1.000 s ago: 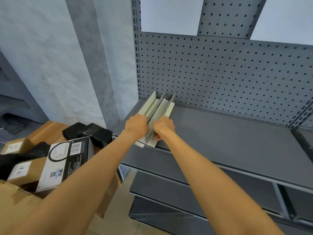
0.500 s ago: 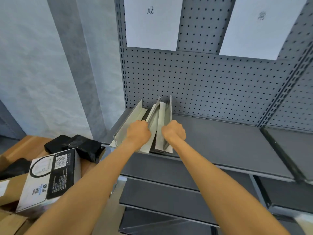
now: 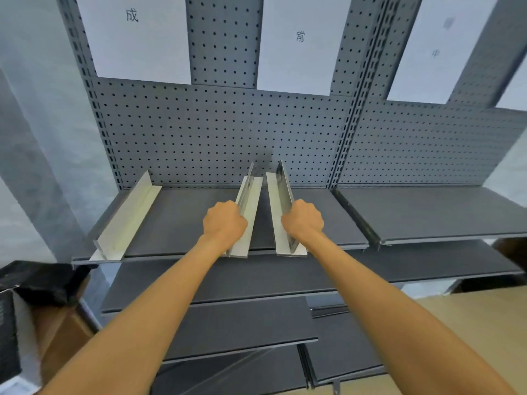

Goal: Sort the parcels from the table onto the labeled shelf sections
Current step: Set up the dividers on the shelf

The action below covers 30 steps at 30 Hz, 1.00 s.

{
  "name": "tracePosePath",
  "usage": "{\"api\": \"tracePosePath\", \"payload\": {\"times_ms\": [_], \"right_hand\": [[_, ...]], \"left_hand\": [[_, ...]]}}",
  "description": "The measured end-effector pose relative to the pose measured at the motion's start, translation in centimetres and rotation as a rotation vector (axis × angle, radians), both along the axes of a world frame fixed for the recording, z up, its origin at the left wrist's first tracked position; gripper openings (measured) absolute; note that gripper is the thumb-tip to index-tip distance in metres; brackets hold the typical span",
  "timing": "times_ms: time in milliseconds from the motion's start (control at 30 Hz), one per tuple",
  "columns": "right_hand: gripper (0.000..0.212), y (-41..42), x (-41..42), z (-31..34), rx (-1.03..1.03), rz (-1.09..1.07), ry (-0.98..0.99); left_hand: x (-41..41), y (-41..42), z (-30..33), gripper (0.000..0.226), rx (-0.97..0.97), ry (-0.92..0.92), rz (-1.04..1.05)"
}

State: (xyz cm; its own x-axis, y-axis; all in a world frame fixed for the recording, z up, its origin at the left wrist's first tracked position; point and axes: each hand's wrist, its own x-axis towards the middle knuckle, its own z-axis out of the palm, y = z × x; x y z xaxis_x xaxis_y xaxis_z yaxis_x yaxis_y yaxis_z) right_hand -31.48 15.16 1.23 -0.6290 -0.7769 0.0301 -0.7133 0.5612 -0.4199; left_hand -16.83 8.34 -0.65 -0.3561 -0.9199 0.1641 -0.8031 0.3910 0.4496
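Three metal L-shaped dividers stand on the grey shelf point(image 3: 182, 218). One divider point(image 3: 128, 218) lies alone at the shelf's left end. My left hand point(image 3: 224, 220) grips the upright fin of the middle divider point(image 3: 249, 206). My right hand point(image 3: 303, 219) grips the right divider point(image 3: 281, 206). White paper labels with single characters hang on the pegboard above: a left label point(image 3: 137, 35), a middle label point(image 3: 299, 41) and a right label point(image 3: 436, 47). At the lower left, a black-wrapped parcel point(image 3: 42, 280) and the edge of a boxed parcel point(image 3: 11, 332) lie on the table.
A second grey shelf section point(image 3: 433, 212) adjoins on the right. Lower shelves point(image 3: 228, 283) step out toward me under my arms. A cardboard surface point(image 3: 470, 315) shows at the lower right. The wall runs along the left.
The bundle of dividers has been pulled apart: one stays at the shelf's left end, and my hands have slid the other two rightward to mid-shelf. My view has swung right and up.
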Motion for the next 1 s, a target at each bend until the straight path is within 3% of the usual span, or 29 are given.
{"api": "tracePosePath", "payload": {"times_ms": [167,433,600,1000], "right_hand": [[0.006,3.1,-5.1,0.4,0.005,-0.061,0.051],[0.006,6.9,-13.4,0.6,-0.001,-0.06,0.075],[0.003,7.9,-18.3,0.2,0.015,-0.03,0.059],[0.027,8.3,-26.1,-0.9,0.016,0.026,0.042]], "left_hand": [[-3.4,2.0,0.4,0.009,-0.013,0.004,-0.027],[-9.9,5.1,1.3,0.018,-0.015,-0.016,0.014],[-14.0,6.8,1.5,0.012,-0.022,-0.04,0.049],[-22.5,8.1,1.1,0.023,0.012,-0.021,0.101]]}}
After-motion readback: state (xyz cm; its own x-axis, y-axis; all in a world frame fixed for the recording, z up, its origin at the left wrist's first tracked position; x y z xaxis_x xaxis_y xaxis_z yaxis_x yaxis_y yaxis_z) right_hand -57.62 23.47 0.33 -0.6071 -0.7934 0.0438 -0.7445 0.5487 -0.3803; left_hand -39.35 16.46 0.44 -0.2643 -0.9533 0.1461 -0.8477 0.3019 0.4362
